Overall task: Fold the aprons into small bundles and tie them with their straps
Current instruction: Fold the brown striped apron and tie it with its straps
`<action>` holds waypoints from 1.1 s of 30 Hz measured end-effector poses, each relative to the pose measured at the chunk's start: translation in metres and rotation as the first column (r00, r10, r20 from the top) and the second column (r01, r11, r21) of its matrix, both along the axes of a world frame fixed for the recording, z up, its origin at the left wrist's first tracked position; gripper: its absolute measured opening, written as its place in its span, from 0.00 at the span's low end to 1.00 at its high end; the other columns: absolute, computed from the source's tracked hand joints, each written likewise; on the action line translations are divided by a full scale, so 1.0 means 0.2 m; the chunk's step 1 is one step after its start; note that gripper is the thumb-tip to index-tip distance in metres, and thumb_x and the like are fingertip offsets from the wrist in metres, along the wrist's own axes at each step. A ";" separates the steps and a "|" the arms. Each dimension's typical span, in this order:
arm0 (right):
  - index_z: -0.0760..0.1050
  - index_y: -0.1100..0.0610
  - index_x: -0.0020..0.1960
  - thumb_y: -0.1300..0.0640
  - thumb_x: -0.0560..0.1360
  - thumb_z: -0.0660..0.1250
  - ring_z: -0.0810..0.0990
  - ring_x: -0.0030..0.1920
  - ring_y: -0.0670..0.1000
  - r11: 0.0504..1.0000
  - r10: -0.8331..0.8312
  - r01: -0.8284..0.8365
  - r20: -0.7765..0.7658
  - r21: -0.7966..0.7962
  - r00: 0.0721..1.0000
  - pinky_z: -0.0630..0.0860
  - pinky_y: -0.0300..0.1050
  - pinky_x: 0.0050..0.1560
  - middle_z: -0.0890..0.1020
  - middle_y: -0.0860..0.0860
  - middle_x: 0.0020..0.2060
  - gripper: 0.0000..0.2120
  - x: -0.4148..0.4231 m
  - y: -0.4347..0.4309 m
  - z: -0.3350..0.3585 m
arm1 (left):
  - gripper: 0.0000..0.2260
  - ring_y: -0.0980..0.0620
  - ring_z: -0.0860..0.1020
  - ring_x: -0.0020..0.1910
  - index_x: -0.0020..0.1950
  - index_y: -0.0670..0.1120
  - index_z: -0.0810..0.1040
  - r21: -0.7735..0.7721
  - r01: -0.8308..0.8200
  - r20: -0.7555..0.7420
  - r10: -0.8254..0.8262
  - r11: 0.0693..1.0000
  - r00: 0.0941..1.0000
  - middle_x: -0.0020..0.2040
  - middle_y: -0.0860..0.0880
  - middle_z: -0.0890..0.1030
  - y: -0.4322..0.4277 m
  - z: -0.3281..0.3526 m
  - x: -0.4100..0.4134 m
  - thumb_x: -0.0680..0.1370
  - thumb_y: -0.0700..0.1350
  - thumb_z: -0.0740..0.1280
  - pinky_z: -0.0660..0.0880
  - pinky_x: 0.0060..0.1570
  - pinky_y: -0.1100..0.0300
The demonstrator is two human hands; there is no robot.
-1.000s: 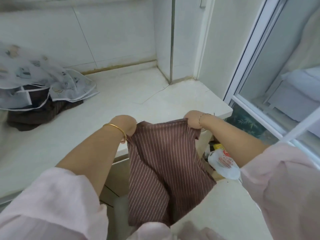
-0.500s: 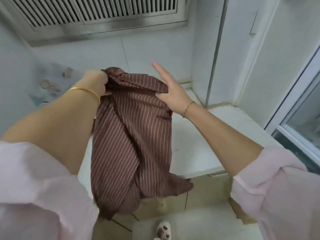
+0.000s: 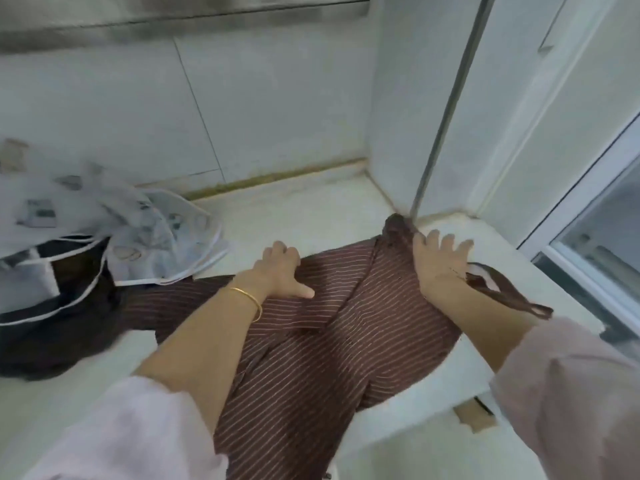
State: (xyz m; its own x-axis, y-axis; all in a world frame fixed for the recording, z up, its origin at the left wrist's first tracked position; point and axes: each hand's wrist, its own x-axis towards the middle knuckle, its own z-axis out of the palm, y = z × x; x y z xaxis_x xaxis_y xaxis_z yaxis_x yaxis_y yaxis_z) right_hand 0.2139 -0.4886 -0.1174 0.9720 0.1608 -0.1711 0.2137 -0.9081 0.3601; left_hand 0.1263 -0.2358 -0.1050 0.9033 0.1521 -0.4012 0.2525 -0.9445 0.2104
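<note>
A brown apron with thin pale stripes (image 3: 329, 341) lies spread over the white counter (image 3: 311, 216), its lower part hanging off the front edge. My left hand (image 3: 280, 271) presses flat on the cloth near its upper left, thumb out to the right. My right hand (image 3: 440, 265) rests with spread fingers on the apron's upper right corner. A dark brown strap (image 3: 502, 292) trails from under that hand toward the counter's right edge. A bunched bit of cloth (image 3: 398, 226) sits just beyond my right fingers.
At the left lies a pile of other aprons: a pale printed one (image 3: 145, 230) over a dark one with white trim (image 3: 52, 306). A tiled wall (image 3: 242, 109) backs the counter. A pillar with a metal strip (image 3: 446, 109) stands at the right, a glass door (image 3: 599, 237) beyond it.
The apron was held up in the air by both hands; now it lies on the counter with both hands flat on it. The view has tipped back down.
</note>
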 end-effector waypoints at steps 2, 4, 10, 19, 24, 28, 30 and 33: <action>0.61 0.57 0.70 0.61 0.76 0.60 0.67 0.66 0.60 0.975 0.209 -0.204 -0.049 0.088 0.977 0.67 0.59 0.63 0.66 0.58 0.67 0.23 -0.02 0.16 -0.08 | 0.34 0.44 0.67 0.63 0.64 0.46 0.66 -0.031 0.050 -0.123 -0.053 0.998 0.991 0.63 0.45 0.64 0.03 -0.10 -0.05 0.66 0.60 0.75 0.68 0.64 0.47; 0.66 0.59 0.65 0.64 0.76 0.59 0.74 0.59 0.59 0.931 0.250 -0.171 -0.221 0.323 0.943 0.73 0.54 0.58 0.72 0.58 0.61 0.17 -0.06 0.32 -0.15 | 0.36 0.45 0.67 0.63 0.65 0.46 0.64 -0.021 0.089 -0.222 -0.092 0.996 0.971 0.64 0.45 0.64 0.05 -0.16 -0.08 0.65 0.58 0.76 0.69 0.64 0.46; 0.64 0.65 0.68 0.51 0.77 0.65 0.81 0.36 0.54 0.150 -0.247 0.765 -0.726 0.626 0.642 0.79 0.45 0.34 0.79 0.58 0.40 0.26 -0.07 0.49 -0.31 | 0.34 0.43 0.70 0.64 0.70 0.45 0.61 0.153 0.164 -0.257 -0.121 0.974 0.959 0.68 0.43 0.64 0.16 -0.30 -0.18 0.70 0.48 0.75 0.72 0.62 0.50; 0.72 0.58 0.55 0.61 0.75 0.63 0.80 0.46 0.54 -0.260 0.111 0.914 -0.930 0.313 0.350 0.77 0.46 0.50 0.79 0.56 0.45 0.09 0.06 0.50 -0.27 | 0.08 0.50 0.79 0.41 0.57 0.43 0.73 -0.104 -0.131 -0.343 0.088 0.986 0.935 0.49 0.43 0.79 0.27 -0.21 -0.10 0.79 0.41 0.60 0.78 0.43 0.59; 0.71 0.54 0.48 0.55 0.75 0.63 0.74 0.26 0.46 0.064 0.297 0.991 -0.950 0.119 0.094 0.70 0.34 0.21 0.76 0.50 0.34 0.03 0.21 0.50 -0.15 | 0.22 0.47 0.84 0.45 0.70 0.34 0.64 -0.121 -0.605 -0.737 0.337 0.787 0.586 0.58 0.35 0.79 0.43 0.02 0.09 0.78 0.38 0.64 0.79 0.50 0.55; 0.66 0.56 0.66 0.47 0.81 0.55 0.81 0.51 0.56 -0.537 0.603 0.843 -0.679 0.044 0.419 0.80 0.53 0.52 0.78 0.56 0.54 0.18 0.37 0.65 -0.08 | 0.22 0.35 0.68 0.67 0.70 0.41 0.64 0.178 -0.350 0.230 0.307 0.920 0.924 0.69 0.36 0.67 0.51 0.17 0.34 0.76 0.35 0.62 0.69 0.64 0.45; 0.56 0.49 0.75 0.44 0.80 0.57 0.71 0.67 0.58 -0.490 0.535 0.843 -0.685 0.225 0.494 0.70 0.60 0.65 0.67 0.54 0.70 0.26 0.39 0.68 -0.08 | 0.30 0.33 0.50 0.74 0.76 0.49 0.51 0.282 -0.339 0.409 0.207 0.897 0.889 0.76 0.37 0.47 0.50 0.19 0.39 0.77 0.38 0.61 0.56 0.70 0.39; 0.58 0.50 0.74 0.48 0.78 0.62 0.73 0.64 0.57 -0.198 0.398 0.857 -0.760 0.476 0.514 0.73 0.58 0.63 0.67 0.54 0.70 0.27 0.32 0.69 -0.16 | 0.29 0.38 0.46 0.75 0.74 0.48 0.55 0.457 -0.254 0.335 0.100 0.852 0.937 0.77 0.40 0.46 0.47 0.04 0.32 0.77 0.41 0.64 0.50 0.72 0.38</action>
